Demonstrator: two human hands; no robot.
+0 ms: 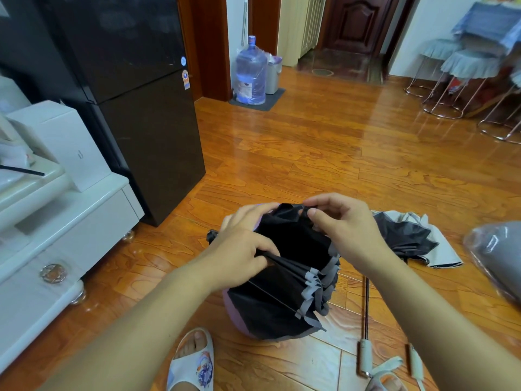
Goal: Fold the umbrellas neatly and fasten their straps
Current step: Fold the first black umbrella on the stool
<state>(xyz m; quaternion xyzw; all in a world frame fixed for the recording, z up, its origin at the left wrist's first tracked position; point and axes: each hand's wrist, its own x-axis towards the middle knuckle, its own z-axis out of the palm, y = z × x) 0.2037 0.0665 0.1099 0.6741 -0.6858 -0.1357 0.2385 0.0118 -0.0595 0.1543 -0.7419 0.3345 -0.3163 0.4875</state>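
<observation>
A collapsed umbrella (284, 277), black inside with a grey hem and purple outside, hangs bunched in front of me above the floor. My left hand (239, 246) grips its gathered ribs and folds on the left side. My right hand (344, 224) pinches the top edge of the black fabric between thumb and fingers. A second umbrella (408, 238), black inside and pale outside, lies half open on the floor to the right. Its thin shaft (366, 306) runs toward me to a pale handle (363, 356).
A dark fridge (135, 108) and a white cabinet (70, 221) stand on the left. A water jug (251, 71) sits at the back. Stools (456, 80) fill the right rear. A grey plastic-wrapped item (499, 255) lies at the right edge. My sandalled foot (194, 359) is below.
</observation>
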